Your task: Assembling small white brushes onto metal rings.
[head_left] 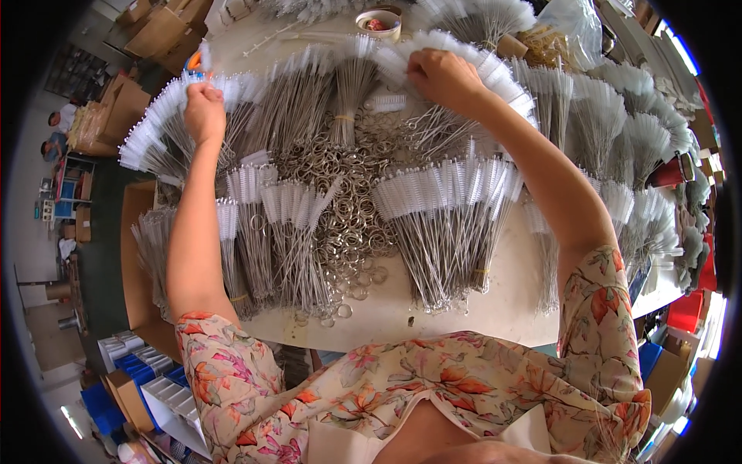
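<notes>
My left hand point(205, 114) is closed at the far left, over a fan of white-bristled wire brushes point(154, 131). A tool with orange handles point(195, 60) and a bit of blue shows just beyond its fingers. Whatever that hand grips is hidden. Farther right, my right hand point(446, 76) reaches over a spread of similar brushes point(495, 81), fingers curled together at the bristle heads. What lies between its fingertips cannot be made out. Between my arms lies a heap of metal split rings point(352, 209). One short white brush head point(386, 102) rests above the heap.
Upright bundles of brushes stand near me on the left point(297, 232) and right point(448, 224). More bundles point(599, 116) crowd the right side. A round container point(379, 25) and a clear plastic bag point(568, 31) are at the back. Cardboard boxes point(124, 108) stand left of the table.
</notes>
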Tool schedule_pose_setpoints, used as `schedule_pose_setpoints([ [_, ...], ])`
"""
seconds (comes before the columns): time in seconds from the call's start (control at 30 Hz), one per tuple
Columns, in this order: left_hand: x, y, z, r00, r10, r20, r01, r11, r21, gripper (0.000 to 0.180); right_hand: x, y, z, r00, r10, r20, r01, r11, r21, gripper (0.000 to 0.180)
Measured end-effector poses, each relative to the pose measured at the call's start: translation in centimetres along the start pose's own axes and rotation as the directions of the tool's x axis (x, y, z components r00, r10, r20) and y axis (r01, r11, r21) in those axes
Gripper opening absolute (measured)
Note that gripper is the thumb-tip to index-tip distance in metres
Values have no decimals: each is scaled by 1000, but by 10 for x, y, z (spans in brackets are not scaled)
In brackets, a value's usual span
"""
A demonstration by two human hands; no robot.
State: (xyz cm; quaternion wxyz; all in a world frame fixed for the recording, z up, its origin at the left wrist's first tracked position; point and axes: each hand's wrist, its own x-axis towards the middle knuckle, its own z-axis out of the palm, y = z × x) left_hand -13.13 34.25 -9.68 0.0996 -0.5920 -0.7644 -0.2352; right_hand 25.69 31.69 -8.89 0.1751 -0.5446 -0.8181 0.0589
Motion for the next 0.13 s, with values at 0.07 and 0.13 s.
schedule_pose_setpoints([
  [0.07, -3, 39, -5, 992, -66, -105, 4, 862, -507, 19, 3, 15, -8, 971, 43, -234, 13, 973, 231, 19],
  [0.13, -7, 64, -1, 992, 119, -51, -128, 840, -527, 28, 12, 9, -31, 933, 167, -319, 10, 874, 486, 24],
])
